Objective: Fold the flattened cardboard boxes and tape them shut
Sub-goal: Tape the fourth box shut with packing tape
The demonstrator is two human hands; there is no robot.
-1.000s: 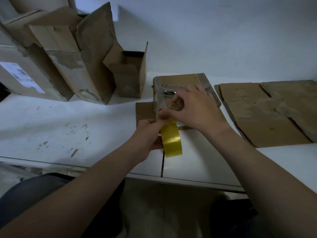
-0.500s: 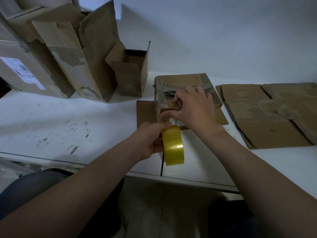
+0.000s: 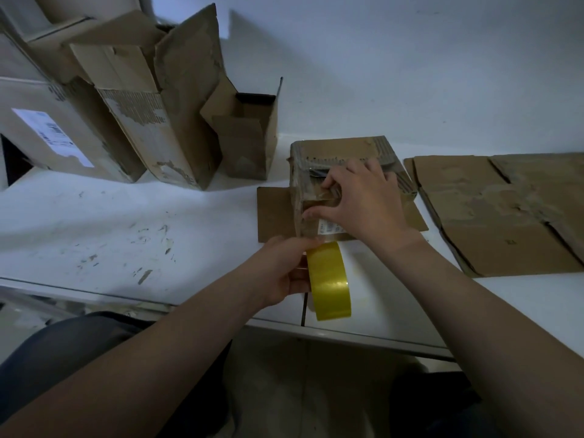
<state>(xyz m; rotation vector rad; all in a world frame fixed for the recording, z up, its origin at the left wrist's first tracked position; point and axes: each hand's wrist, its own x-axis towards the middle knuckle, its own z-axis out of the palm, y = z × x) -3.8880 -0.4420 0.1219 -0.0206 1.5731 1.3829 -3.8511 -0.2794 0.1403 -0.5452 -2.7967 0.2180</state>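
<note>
A small folded cardboard box [image 3: 341,153] stands at the middle of the white table, its side flaps lying flat on both sides. My right hand [image 3: 363,200] presses down on the box's front top, fingers spread over the taped seam. My left hand [image 3: 281,270] grips a yellow tape roll [image 3: 328,279] just in front of the box, near the table's front edge. A strip of tape runs from the roll up to the box's front face. Flattened cardboard boxes [image 3: 505,213] lie on the table to the right.
Several open, worn cardboard boxes [image 3: 158,105] stand at the back left against the wall, a smaller one [image 3: 252,140] right behind the box's left side. The table's left part [image 3: 94,229] is scuffed. The table edge [image 3: 363,338] runs under my forearms.
My left hand has pulled the tape roll toward me and down, away from the box, drawing out tape. My right hand stays on the box top.
</note>
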